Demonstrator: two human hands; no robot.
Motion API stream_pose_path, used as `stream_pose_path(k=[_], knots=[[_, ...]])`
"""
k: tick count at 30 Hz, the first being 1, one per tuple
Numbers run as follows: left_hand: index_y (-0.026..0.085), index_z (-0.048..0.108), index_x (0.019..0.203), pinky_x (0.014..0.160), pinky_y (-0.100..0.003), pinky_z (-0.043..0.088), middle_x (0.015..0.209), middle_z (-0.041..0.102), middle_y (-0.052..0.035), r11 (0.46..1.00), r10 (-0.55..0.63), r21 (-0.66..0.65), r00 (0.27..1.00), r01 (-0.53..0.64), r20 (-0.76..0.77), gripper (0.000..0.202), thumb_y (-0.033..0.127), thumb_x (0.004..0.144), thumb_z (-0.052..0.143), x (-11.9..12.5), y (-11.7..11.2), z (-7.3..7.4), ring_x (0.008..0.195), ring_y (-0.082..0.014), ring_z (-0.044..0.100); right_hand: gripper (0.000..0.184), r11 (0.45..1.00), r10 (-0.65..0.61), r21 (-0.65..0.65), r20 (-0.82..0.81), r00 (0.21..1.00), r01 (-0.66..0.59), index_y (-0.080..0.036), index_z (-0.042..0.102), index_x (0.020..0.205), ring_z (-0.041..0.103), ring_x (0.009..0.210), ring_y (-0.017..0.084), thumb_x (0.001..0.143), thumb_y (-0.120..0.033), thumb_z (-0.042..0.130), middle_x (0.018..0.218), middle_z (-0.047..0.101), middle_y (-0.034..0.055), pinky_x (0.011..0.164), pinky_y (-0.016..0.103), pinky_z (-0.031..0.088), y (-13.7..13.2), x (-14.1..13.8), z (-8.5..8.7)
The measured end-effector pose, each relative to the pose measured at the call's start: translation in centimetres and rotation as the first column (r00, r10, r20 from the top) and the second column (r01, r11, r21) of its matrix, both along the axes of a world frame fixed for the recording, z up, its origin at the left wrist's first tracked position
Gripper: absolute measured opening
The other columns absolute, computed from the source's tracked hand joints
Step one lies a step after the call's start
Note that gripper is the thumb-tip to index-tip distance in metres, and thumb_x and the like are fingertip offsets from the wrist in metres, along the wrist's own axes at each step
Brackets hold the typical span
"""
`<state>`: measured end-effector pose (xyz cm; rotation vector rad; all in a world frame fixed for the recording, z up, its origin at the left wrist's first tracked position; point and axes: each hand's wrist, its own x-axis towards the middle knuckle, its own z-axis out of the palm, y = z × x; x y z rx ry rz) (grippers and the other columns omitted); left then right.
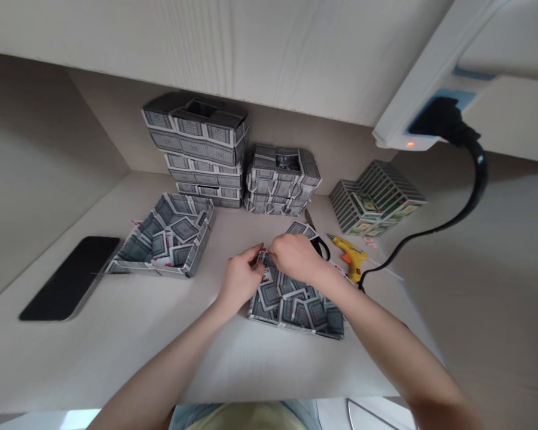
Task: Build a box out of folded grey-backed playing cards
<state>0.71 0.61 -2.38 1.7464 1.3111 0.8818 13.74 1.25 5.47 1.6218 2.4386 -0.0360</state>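
The bench [233, 364] carries everything, with places read from the middle of the view. At 10 o'clock rises a tall stack [197, 152] of card-covered boxes. The open card tray [296, 328] being handled sits at 5 o'clock, flat on the bench. A second tray [152, 270], with loose cards inside, lies at 9. A shorter stack [282, 185] stands near 1, striped boxes [385, 191] at 3. A phone [69, 278] rests between 8 and 9. The left hand [242, 275] pinches the card tray's 11 o'clock corner; the right hand [296, 255] is curled beside it, fingertips hidden, so I cannot tell its grip. A yellow glue gun [352, 257] lies at 4.
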Motion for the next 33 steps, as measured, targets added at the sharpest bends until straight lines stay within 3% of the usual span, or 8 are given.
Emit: stream_pose_path(k=[7, 13, 17, 21, 27, 33], knots=[[0.019, 0.053, 0.116, 0.079, -0.030, 0.048, 0.108, 0.062, -0.0051, 1.000, -0.022, -0.007, 0.999, 0.021, -0.040, 0.044, 0.014, 0.073, 0.046, 0.0, -0.2, 0.2, 0.093, -0.0184, 0.060, 0.026, 1.000, 0.017, 0.001, -0.020, 1.000, -0.017, -0.012, 0.066, 0.080, 0.060, 0.078, 0.022, 0.077, -0.020, 0.042, 0.081, 0.066, 0.0140, 0.062, 0.027, 0.038, 0.4, -0.1, -0.4], [0.017, 0.051, 0.116, 0.080, -0.027, 0.046, 0.107, 0.063, -0.0049, 0.998, -0.054, -0.021, 0.997, 0.055, 0.052, 0.049, 0.010, 0.067, 0.047, 0.2, -0.2, -0.6, 0.092, -0.0160, 0.059, 0.025, 1.000, 0.013, 0.007, -0.062, 0.998, -0.013, -0.014, 0.065, 0.080, 0.059, 0.081, 0.021, 0.079, -0.022, 0.041, 0.083, 0.066, 0.0115, 0.063, 0.026, 0.037, 0.5, 0.5, -0.6], [0.015, 0.059, 0.100, 0.069, -0.026, 0.046, 0.090, 0.066, -0.0047, 0.994, -0.082, -0.077, 0.996, 0.079, -0.035, 0.038, 0.011, 0.064, 0.049, 0.4, -0.1, -0.7, 0.079, -0.0165, 0.060, 0.028, 0.999, -0.006, -0.035, -0.129, 0.992, 0.001, -0.018, 0.064, 0.084, 0.058, 0.084, 0.017, 0.083, -0.028, 0.039, 0.086, 0.066, 0.0079, 0.067, 0.024, 0.036, -0.2, 1.0, -0.5], [0.015, 0.062, 0.086, 0.061, -0.023, 0.042, 0.078, 0.066, -0.0032, 0.995, -0.079, -0.068, 0.994, 0.074, -0.081, 0.027, 0.012, 0.066, 0.044, 0.5, 0.1, -0.6, 0.070, -0.0152, 0.057, 0.029, 0.999, -0.016, -0.044, -0.070, 0.997, 0.013, -0.016, 0.064, 0.085, 0.059, 0.082, 0.019, 0.084, -0.026, 0.036, 0.085, 0.065, 0.0099, 0.068, 0.026, 0.038, -0.7, 0.6, 0.0], [0.014, 0.064, 0.087, 0.057, -0.022, 0.036, 0.076, 0.065, -0.0034, 0.996, -0.074, -0.060, 0.989, 0.066, -0.131, 0.029, 0.013, 0.067, 0.043, 0.4, 0.2, -0.6, 0.068, -0.0145, 0.055, 0.026, 0.997, 0.045, -0.069, 0.025, 0.999, -0.043, -0.012, 0.064, 0.087, 0.061, 0.081, 0.022, 0.078, -0.015, 0.040, 0.083, 0.065, 0.0144, 0.065, 0.029, 0.042, -0.3, -0.6, 1.2], [0.014, 0.064, 0.087, 0.058, -0.022, 0.036, 0.078, 0.066, -0.0042, 0.997, -0.074, -0.039, 0.988, 0.069, -0.137, 0.028, 0.013, 0.067, 0.043, 0.4, 0.0, -0.3, 0.067, -0.0149, 0.054, 0.028, 0.994, 0.056, -0.101, 0.063, 0.996, -0.049, -0.007, 0.065, 0.087, 0.060, 0.085, 0.023, 0.079, -0.013, 0.039, 0.084, 0.064, 0.0196, 0.068, 0.028, 0.043, -0.4, -1.1, 1.6]])
